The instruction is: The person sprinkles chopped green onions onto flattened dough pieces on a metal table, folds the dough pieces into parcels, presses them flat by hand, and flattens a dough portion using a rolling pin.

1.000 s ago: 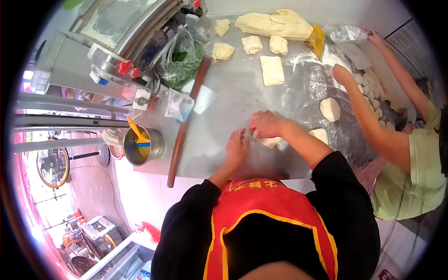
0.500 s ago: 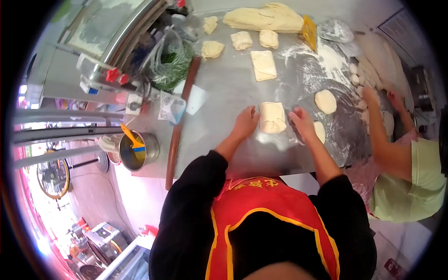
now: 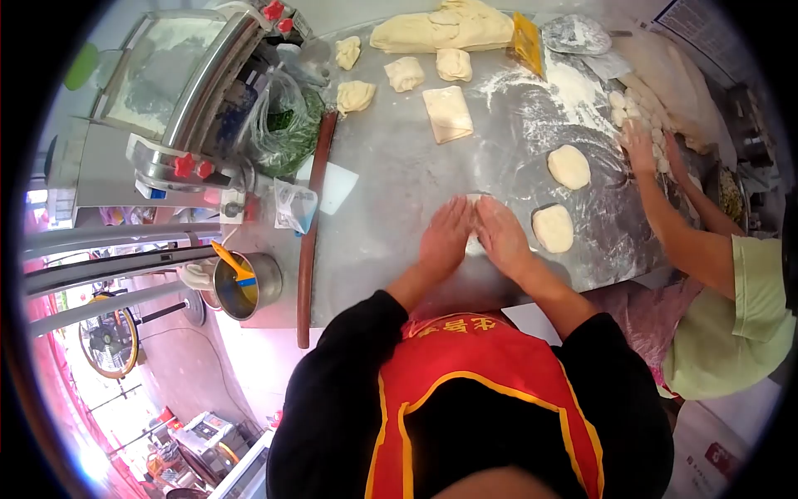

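Mostly beneath the fingers (image 3: 453, 214), dough (image 3: 475, 244).

Left fingers (image 3: 451, 216) and right fingers (image 3: 494, 218) have closed in from either side of the folded dough (image 3: 474, 244), now largely covering it; co-worker's hands (image 3: 640, 150) have moved from the plastic bag (image 3: 575, 35) and flour (image 3: 578, 90) to the small dough balls (image 3: 619, 101).

Pretty cramped little kitchen, with a grey metal worktop (image 3: 374, 166) up against a pale wall (image 3: 332, 12). Bright, washed-out light floods in on the left past some metal rails (image 3: 125, 233) and a pink curtain (image 3: 51, 366). There's a round fan (image 3: 108, 337) over there too, and pale flooring (image 3: 258, 366) below.
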A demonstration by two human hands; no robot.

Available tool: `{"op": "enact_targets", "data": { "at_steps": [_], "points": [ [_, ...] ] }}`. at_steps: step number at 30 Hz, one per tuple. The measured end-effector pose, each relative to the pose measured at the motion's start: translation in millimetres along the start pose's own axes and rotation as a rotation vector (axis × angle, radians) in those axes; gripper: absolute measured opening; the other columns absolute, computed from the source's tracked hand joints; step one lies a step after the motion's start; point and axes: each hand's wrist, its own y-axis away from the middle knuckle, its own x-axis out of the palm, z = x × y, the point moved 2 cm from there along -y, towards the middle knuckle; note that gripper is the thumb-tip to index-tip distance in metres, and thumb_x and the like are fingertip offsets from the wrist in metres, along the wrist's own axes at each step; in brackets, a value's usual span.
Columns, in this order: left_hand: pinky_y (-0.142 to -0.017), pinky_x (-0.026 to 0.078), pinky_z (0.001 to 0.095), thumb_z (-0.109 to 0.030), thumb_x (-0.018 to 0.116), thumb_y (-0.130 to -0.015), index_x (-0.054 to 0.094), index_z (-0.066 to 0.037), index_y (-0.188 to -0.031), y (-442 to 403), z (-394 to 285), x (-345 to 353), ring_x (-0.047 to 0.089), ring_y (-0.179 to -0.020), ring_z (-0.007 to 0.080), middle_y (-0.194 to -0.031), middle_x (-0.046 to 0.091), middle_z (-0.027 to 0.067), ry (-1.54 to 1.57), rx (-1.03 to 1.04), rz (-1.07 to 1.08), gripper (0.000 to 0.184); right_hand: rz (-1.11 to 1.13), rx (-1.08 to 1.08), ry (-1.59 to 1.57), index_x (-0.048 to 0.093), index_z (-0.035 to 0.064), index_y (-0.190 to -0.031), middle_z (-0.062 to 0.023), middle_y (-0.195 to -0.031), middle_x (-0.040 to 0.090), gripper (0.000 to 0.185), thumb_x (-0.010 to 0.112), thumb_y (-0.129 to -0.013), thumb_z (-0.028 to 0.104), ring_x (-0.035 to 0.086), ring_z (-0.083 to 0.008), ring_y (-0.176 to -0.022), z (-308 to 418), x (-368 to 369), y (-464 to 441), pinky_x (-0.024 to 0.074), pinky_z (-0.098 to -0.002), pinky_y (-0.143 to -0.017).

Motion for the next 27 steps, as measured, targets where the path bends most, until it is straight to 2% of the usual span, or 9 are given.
{"op": "enact_targets", "data": {
  "at_steps": [6,9,13,15,16,20,22,24,27],
  "points": [
    [-0.114,0.023,0.0425,-0.016,0.049,-0.086,0.042,0.005,-0.137,12.0,-1.6,21.8,0.03,-0.139,0.0306,-0.145,0.039,0.0189,-0.062,-0.04,0.107,0.055,0.101,0.044,0.129,0.05,-0.0072,-0.126,-0.0235,-0.134,0.047,0.048,0.06,-0.086,0.018,0.044,-0.038,-0.126,13.6,11.0,7.7,0.032,-0.0492,-0.107],
    [-0.113,0.025,0.0435,-0.017,0.047,-0.089,0.046,0.003,-0.134,4.1,5.8,26.0,0.034,-0.137,0.0292,-0.142,0.043,0.0165,-0.253,0.023,0.159,0.049,0.092,0.047,0.154,0.053,-0.0053,-0.123,-0.0226,-0.127,0.053,0.042,0.058,-0.087,0.017,0.049,-0.0372,-0.12,11.5,8.3,-4.5,0.0351,-0.0493,-0.104],
    [-0.102,0.038,0.0426,-0.017,0.05,-0.09,0.054,0.0,-0.126,-20.3,14.4,-9.6,0.048,-0.122,0.0311,-0.128,0.055,0.0154,0.006,-0.142,0.27,0.04,0.088,0.258,-0.129,0.056,-0.0035,-0.119,-0.0187,-0.113,0.063,0.034,0.053,-0.092,0.016,0.058,-0.0326,-0.108,6.4,-16.7,-2.4,0.0436,-0.0476,-0.095],
    [-0.093,0.044,0.0425,-0.018,0.054,-0.089,0.057,-0.002,-0.122,-33.0,37.1,-13.3,0.055,-0.11,0.0332,-0.119,0.061,0.0152,0.239,-0.381,0.222,0.037,-0.031,0.7,-0.512,0.056,-0.003,-0.117,-0.0172,-0.107,0.064,0.032,0.051,-0.094,0.018,0.061,-0.0309,-0.102,-9.1,-8.8,27.7,0.047,-0.0452,-0.091],
    [-0.085,0.048,0.0424,-0.016,0.062,-0.084,0.059,-0.001,-0.116,-34.0,41.0,-7.2,0.059,-0.097,0.0372,-0.107,0.065,0.016,0.223,-0.372,-0.058,0.036,-0.096,0.921,-0.704,0.056,-0.0027,-0.116,-0.0164,-0.104,0.065,0.031,0.05,-0.095,0.019,0.062,-0.03,-0.099,-13.3,-1.8,42.0,0.0488,-0.0441,-0.089],
    [-0.085,0.047,0.0411,-0.012,0.066,-0.078,0.061,-0.003,-0.109,-54.1,39.4,0.5,0.058,-0.098,0.0365,-0.103,0.064,0.016,0.288,-0.482,0.318,0.032,-0.234,1.533,-1.61,0.048,-0.0039,-0.127,-0.0191,-0.119,0.059,0.045,0.047,-0.097,0.031,0.059,-0.0308,-0.108,1.6,13.1,48.4,0.0466,-0.0409,-0.096],
    [-0.086,0.047,0.0402,-0.01,0.069,-0.075,0.06,-0.004,-0.105,-59.2,29.3,-10.9,0.056,-0.103,0.0349,-0.107,0.062,0.0161,0.375,-0.464,0.425,0.032,-0.284,1.475,-1.743,0.048,-0.0051,-0.125,-0.0191,-0.122,0.057,0.048,0.043,-0.099,0.034,0.057,-0.0307,-0.11,10.7,20.5,37.2,0.0428,-0.0418,-0.1],
    [-0.088,0.045,0.0403,-0.009,0.069,-0.073,0.06,-0.006,-0.105,-51.6,6.7,-44.3,0.052,-0.108,0.0338,-0.114,0.058,0.0148,0.223,-0.27,0.233,0.034,-0.305,1.371,-1.907,0.047,-0.0055,-0.127,-0.019,-0.127,0.054,0.054,0.034,-0.101,0.04,0.053,-0.0317,-0.115,23.1,20.8,23.4,0.0364,-0.0436,-0.106],
    [-0.093,0.043,0.0408,-0.006,0.068,-0.073,0.058,-0.007,-0.108,-18.2,3.2,-62.6,0.048,-0.115,0.033,-0.123,0.053,0.0123,0.052,-0.159,0.196,0.037,-0.263,1.251,-1.956,0.048,-0.0078,-0.122,-0.0189,-0.125,0.053,0.053,0.038,-0.1,0.04,0.053,-0.0311,-0.114,14.5,24.1,16.4,0.0427,-0.0424,-0.102]
  ]
}}
